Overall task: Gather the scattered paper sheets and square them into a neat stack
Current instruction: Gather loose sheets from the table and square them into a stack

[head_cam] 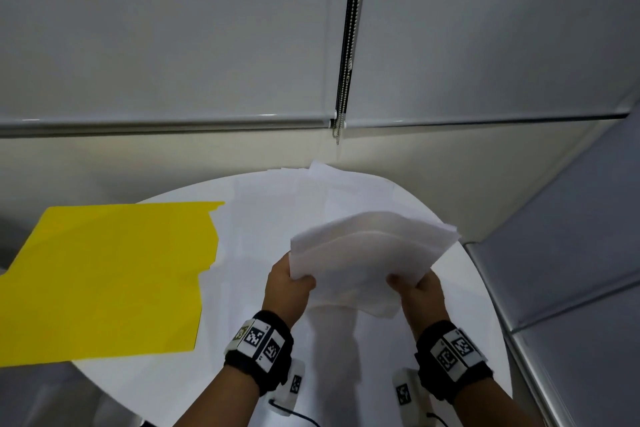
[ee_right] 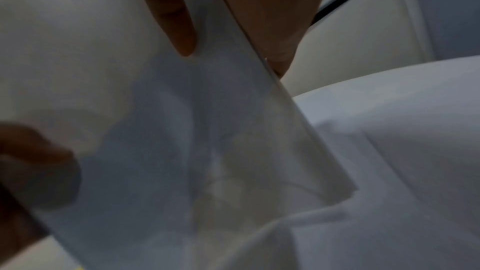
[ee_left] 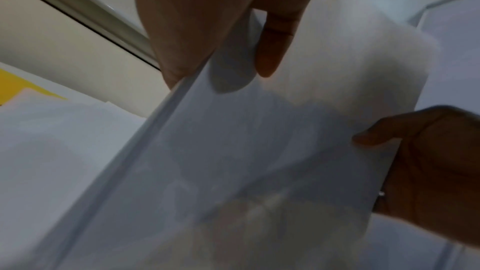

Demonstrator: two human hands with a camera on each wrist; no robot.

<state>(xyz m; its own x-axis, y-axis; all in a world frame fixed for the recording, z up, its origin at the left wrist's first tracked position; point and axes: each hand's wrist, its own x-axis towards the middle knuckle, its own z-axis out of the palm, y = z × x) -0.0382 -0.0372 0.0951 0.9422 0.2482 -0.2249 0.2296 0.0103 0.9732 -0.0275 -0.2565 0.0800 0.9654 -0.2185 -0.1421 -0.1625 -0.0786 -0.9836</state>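
Head view: a bundle of white paper sheets [head_cam: 372, 253] is held raised above the round white table [head_cam: 242, 374]. Its near left corner is pinched by the left hand [head_cam: 289, 284], thumb on top; its near right corner is pinched in the same way by the right hand [head_cam: 417, 289]. The far edges of the bundle are seen fanned and uneven. Further loose white sheets [head_cam: 332, 184] are lying flat on the table beyond the bundle, at the table's far rim. A yellow folder [head_cam: 104, 277] is lying on the left part of the table and overhangs its left rim.

Left wrist view: the bundle's edge is gripped between thumb and fingers [ee_left: 272, 48] of the left hand; the right hand [ee_left: 428, 151] is noted on the opposite edge.

Right wrist view: the picture is blurred; the sheets are pinched between the right thumb and a finger [ee_right: 182, 28].
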